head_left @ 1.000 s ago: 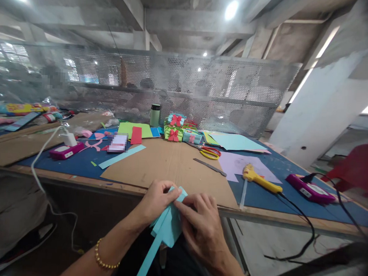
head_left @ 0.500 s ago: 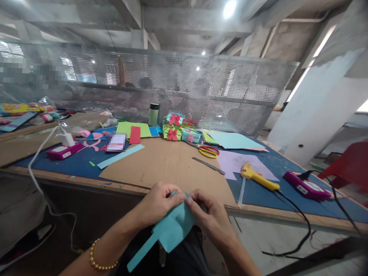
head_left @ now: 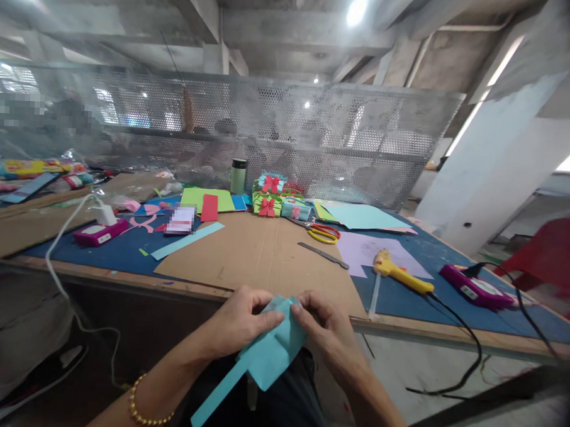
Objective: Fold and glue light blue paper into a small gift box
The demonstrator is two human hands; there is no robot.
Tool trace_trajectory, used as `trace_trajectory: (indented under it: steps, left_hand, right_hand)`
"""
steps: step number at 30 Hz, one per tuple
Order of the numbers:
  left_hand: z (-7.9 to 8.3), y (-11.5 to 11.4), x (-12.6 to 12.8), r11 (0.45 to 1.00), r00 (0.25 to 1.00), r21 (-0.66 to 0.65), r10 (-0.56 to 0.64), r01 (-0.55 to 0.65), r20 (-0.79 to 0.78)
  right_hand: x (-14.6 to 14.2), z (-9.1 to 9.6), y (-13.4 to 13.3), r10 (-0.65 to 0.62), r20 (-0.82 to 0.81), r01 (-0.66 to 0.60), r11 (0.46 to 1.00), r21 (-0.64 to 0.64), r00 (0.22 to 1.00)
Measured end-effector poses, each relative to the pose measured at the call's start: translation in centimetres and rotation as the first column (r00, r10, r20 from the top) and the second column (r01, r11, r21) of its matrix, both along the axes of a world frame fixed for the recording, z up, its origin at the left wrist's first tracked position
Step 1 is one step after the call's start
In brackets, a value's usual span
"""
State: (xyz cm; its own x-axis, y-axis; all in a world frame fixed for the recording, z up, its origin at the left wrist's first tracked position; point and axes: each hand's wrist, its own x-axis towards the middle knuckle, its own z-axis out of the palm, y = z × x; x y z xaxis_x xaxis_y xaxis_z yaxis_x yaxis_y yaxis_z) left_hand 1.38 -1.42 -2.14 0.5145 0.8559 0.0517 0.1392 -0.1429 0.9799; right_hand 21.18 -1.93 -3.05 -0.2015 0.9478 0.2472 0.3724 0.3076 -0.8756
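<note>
Over my lap I hold a light blue folded paper piece, with a long narrow strip sticking out toward the lower left. My left hand grips its upper left side, the thumb lying on top and the fingers hidden behind. At the upper right corner my right hand pinches the paper between thumb and fingers. Ahead on the table lies a brown cardboard sheet. Small paper boxes with bows stand at its far edge.
Scissors and a grey blade lie on the cardboard. To the right are a yellow glue gun with a black cord and a purple box. A light blue strip, a phone and a green bottle are farther left.
My left hand has shifted slightly left and down along the paper, uncovering more of its top edge. The strip's end has moved a little lower left.
</note>
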Motion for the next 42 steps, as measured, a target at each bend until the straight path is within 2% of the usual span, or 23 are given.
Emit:
trace_trajectory:
  steps: [8, 11, 15, 19, 25, 33, 36, 38, 40, 42]
  left_hand:
    - [0.8, -0.4, 0.5, 0.998, 1.000, 0.070, 0.007, -0.005, -0.028]
    - [0.8, -0.4, 0.7, 0.999, 1.000, 0.031, -0.021, 0.021, -0.007]
    - [0.5, 0.2, 0.3, 0.993, 0.995, -0.085, -0.070, 0.076, 0.064]
    - [0.4, 0.5, -0.6, 0.997, 0.998, -0.072, -0.026, 0.030, 0.054]
    - [0.4, -0.1, -0.5, 0.981, 0.991, -0.143, -0.131, 0.134, 0.027]
    - [0.6, -0.3, -0.1, 0.976, 0.994, -0.195, -0.084, 0.095, 0.067]
    - [0.9, -0.3, 0.0, 0.974, 0.995, -0.224, -0.011, 0.034, 0.099]
    - [1.2, -0.3, 0.0, 0.973, 0.982, -0.222, 0.098, -0.060, 0.163]
    - [1.5, -0.3, 0.1, 0.960, 0.939, -0.211, 0.233, -0.181, 0.253]
    - [1.6, -0.5, 0.4, 0.929, 0.867, -0.202, 0.364, -0.311, 0.340]
  right_hand:
    - [-0.1, 1.2, 0.3, 0.071, 0.053, -0.071, 0.997, 0.004, 0.996]
    - [-0.1, 1.1, 0.4, 0.063, 0.039, -0.064, 0.998, 0.025, 0.997]
    - [0.2, 0.8, 0.5, 0.051, 0.023, -0.052, 0.997, 0.052, 0.998]
    - [0.5, 0.8, 0.6, 0.045, -0.025, -0.044, 0.999, 0.013, 0.999]
    - [0.4, 0.8, 0.7, 0.079, -0.068, -0.079, 0.997, 0.000, 0.995]
    - [0.3, 1.0, 0.9, 0.081, -0.061, -0.082, 0.996, -0.017, 0.995]
    - [0.3, 1.4, 0.8, 0.031, -0.091, -0.030, 0.999, 0.014, 0.995]
    - [0.5, 1.6, 0.3, -0.086, -0.138, 0.098, 0.992, 0.082, 0.987]
    - [0.6, 1.5, -0.6, -0.235, -0.200, 0.260, 0.959, 0.113, 0.951]
    - [0.5, 1.0, -1.9, -0.315, -0.251, 0.340, 0.938, 0.062, 0.915]
